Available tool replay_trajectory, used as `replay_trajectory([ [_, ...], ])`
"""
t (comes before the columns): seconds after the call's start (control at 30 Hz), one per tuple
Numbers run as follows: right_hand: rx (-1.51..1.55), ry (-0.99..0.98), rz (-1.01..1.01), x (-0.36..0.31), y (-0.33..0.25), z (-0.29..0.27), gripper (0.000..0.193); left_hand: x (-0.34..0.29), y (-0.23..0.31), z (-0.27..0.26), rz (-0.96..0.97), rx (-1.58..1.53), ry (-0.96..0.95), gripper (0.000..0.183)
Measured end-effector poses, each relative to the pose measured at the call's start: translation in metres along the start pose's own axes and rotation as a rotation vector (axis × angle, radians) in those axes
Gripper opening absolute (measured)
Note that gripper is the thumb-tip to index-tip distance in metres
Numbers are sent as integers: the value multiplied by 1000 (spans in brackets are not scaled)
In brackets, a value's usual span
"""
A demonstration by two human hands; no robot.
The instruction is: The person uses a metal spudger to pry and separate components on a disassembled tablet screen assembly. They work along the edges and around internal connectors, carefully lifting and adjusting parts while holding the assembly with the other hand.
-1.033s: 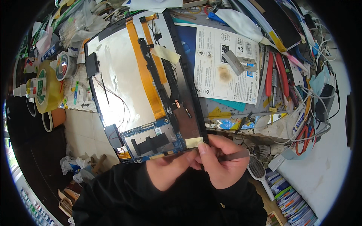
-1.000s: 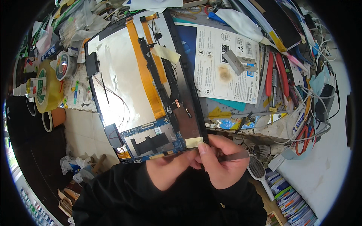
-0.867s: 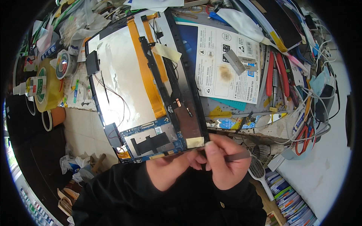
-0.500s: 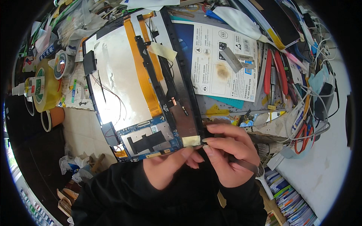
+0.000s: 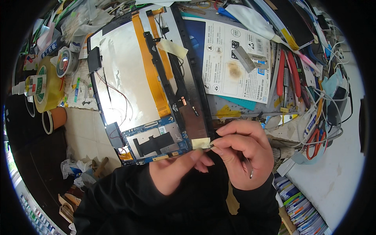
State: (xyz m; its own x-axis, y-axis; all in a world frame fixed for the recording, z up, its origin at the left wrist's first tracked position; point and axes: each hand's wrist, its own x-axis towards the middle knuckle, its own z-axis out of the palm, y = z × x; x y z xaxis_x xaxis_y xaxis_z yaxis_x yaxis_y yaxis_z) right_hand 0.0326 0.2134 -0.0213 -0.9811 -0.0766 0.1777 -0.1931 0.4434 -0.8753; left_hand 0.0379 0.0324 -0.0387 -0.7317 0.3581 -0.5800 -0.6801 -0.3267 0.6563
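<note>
An opened tablet lies tilted over the bench edge, its inside facing up. It shows a silver back plate, an orange ribbon cable, a blue circuit board, black speaker boxes and thin wires. My left hand grips its near edge, thumb on top beside a piece of cream tape, other fingers underneath. At the near right corner, the fingertips of my right hand are pinched together on a small dark bit at the edge. A slim metal tool is tucked in that hand's palm, mostly hidden.
Behind the tablet lies a white printed card with a metal blade on it. Red-handled pliers, tangled cables and scissors crowd the right. Tape rolls and a bottle stand left.
The tablet has shifted slightly right in view. My right hand has turned, so the tool in its palm now points differently. My left hand keeps its hold.
</note>
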Motion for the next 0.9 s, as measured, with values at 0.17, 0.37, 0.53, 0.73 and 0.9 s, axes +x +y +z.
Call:
replay_trajectory([
  [0.17,-70,-75,-55,1,-2,-5,22,0,1,-1,-20,-12,-2,27],
  [0.37,-179,-97,-161,3,0,-8,25,1,1,-2,10,-24,-33,28],
  [0.53,-209,-30,-39,0,-10,-3,22,0,2,-1,-2,-14,-30,28],
  [0.73,-148,-20,-8,-2,-8,0,21,3,2,-1,8,-18,-14,23],
  [0.9,-34,-19,42,-6,-2,1,22,5,-1,1,46,-25,22,19],
])
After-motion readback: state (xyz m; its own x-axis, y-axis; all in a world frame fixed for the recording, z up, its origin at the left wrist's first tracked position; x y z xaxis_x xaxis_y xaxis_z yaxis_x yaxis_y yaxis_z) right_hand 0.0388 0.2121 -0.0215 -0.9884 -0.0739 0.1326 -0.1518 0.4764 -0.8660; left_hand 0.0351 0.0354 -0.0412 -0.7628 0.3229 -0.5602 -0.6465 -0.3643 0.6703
